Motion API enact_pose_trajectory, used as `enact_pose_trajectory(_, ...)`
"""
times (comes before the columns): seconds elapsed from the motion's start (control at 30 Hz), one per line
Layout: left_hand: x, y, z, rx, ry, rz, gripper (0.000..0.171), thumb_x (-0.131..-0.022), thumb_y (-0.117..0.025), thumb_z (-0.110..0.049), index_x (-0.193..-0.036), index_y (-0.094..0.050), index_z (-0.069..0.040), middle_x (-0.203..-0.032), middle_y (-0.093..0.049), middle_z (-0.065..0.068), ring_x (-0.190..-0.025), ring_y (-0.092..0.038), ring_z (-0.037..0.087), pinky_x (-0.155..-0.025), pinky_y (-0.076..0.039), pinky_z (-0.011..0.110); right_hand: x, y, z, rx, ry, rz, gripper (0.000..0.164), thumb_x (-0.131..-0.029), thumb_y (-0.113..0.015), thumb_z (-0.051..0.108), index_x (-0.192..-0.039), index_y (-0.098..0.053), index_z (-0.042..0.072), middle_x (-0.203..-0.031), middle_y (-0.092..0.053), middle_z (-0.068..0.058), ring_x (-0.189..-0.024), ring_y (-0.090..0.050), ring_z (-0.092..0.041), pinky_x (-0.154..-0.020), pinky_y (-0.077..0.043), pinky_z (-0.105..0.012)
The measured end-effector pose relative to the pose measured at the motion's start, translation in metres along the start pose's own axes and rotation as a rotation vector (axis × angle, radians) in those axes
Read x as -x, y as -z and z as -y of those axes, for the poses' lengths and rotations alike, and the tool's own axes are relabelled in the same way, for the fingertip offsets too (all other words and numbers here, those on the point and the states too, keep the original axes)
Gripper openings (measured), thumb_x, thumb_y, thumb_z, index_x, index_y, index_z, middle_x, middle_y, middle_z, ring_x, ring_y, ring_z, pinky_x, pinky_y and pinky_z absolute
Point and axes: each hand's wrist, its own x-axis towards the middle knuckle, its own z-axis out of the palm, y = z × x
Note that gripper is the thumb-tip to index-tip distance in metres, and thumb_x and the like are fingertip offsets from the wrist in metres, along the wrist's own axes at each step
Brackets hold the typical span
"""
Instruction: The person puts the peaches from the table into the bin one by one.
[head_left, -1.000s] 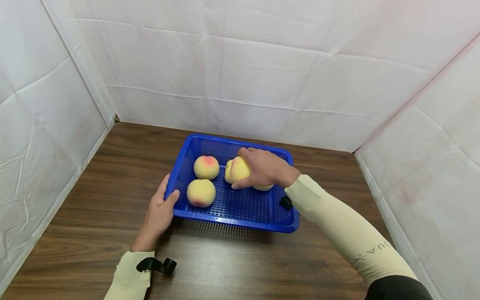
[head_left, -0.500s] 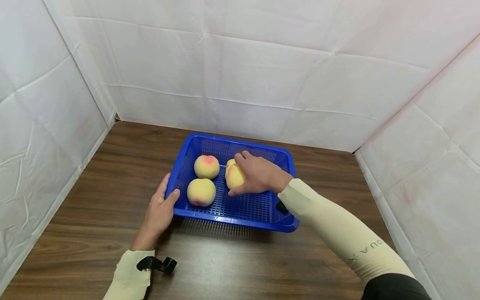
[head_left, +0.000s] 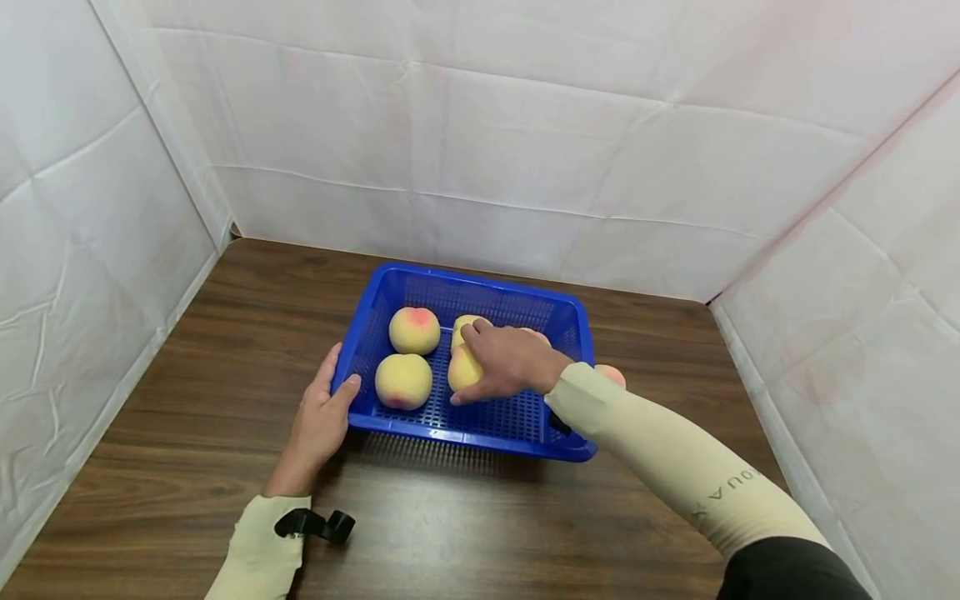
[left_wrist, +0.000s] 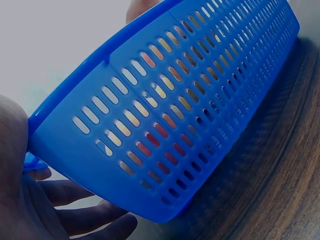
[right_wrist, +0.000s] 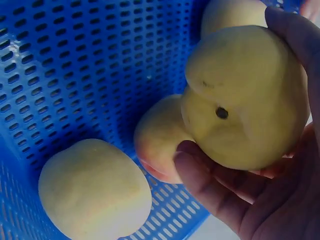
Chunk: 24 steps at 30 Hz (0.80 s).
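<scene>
A blue perforated plastic basket (head_left: pixel 480 439) stands on the table, and my left hand (head_left: pixel 313 425) grips its left rim, thumb over the top. In the left wrist view, fingers lie under the rim of the basket (left_wrist: pixel 70 145). My right hand (head_left: pixel 506 362) holds a yellow peach (head_left: pixel 462 371) inside the basket; the right wrist view shows the stem hollow of this peach (right_wrist: pixel 250 95). Two peaches, a far one (head_left: pixel 414 331) and a near one (head_left: pixel 403 382), sit in the left part. Another peach (head_left: pixel 468 323) lies just behind the held one. A further peach (head_left: pixel 537 335) is mostly hidden by my right hand.
One peach (head_left: pixel 611 375) shows beyond the basket's right side, partly covered by my right sleeve. The brown wooden table (head_left: pixel 450 533) is bounded by white sheet walls (head_left: pixel 495 150) at the back and both sides.
My right hand has moved nearer and slightly left with its peach, uncovering more of the peach behind and one beyond the basket's right side. My left hand keeps its hold on the rim.
</scene>
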Motion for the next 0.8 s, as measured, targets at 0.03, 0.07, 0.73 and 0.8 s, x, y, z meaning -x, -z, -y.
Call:
enact_pose_trajectory(0.03, 0.000, 0.000, 0.000, -0.002, 0.001, 0.000, 0.058, -0.103, -0.042, -0.020, -0.154, -0.015, -0.011, -0.153, -0.025, 0.018, -0.135, -0.028, 0.035, -0.111, -0.021, 0.057, 0.000, -0.001, 0.001, 0.013, 0.011, 0.007, 0.089, -0.069, -0.059, 0.080, -0.127, -0.046, 0.014, -0.101, -0.049, 0.000, -0.067, -0.055, -0.014, -0.056, -0.048, -0.027)
enact_pose_trajectory(0.07, 0.000, 0.000, 0.000, -0.003, 0.001, 0.000, 0.058, -0.103, -0.042, -0.020, -0.154, -0.015, -0.011, -0.153, -0.025, 0.018, -0.135, -0.028, 0.035, -0.111, -0.021, 0.058, -0.001, -0.003, 0.001, 0.021, 0.026, 0.014, 0.086, -0.070, -0.059, 0.079, -0.125, -0.047, 0.014, -0.099, -0.049, 0.000, -0.067, -0.055, -0.014, -0.056, -0.049, -0.027)
enact_pose_trajectory(0.73, 0.001, -0.003, -0.001, 0.008, 0.010, 0.010, 0.059, -0.102, -0.042, -0.018, -0.154, -0.014, -0.010, -0.154, -0.024, 0.018, -0.136, -0.026, 0.035, -0.111, -0.020, 0.058, -0.006, -0.017, 0.013, 0.055, 0.041, 0.082, 0.091, -0.069, -0.061, 0.078, -0.127, -0.051, 0.010, -0.107, -0.057, -0.004, -0.076, -0.056, -0.018, -0.073, -0.055, -0.036)
enact_pose_trajectory(0.8, 0.001, -0.003, -0.001, 0.007, 0.009, 0.007, 0.059, -0.102, -0.042, -0.018, -0.154, -0.015, -0.010, -0.153, -0.024, 0.018, -0.136, -0.026, 0.035, -0.111, -0.020, 0.058, -0.007, -0.018, 0.012, 0.067, 0.041, 0.081, 0.091, -0.068, -0.060, 0.080, -0.127, -0.051, 0.010, -0.106, -0.057, -0.003, -0.076, -0.056, -0.018, -0.072, -0.055, -0.036)
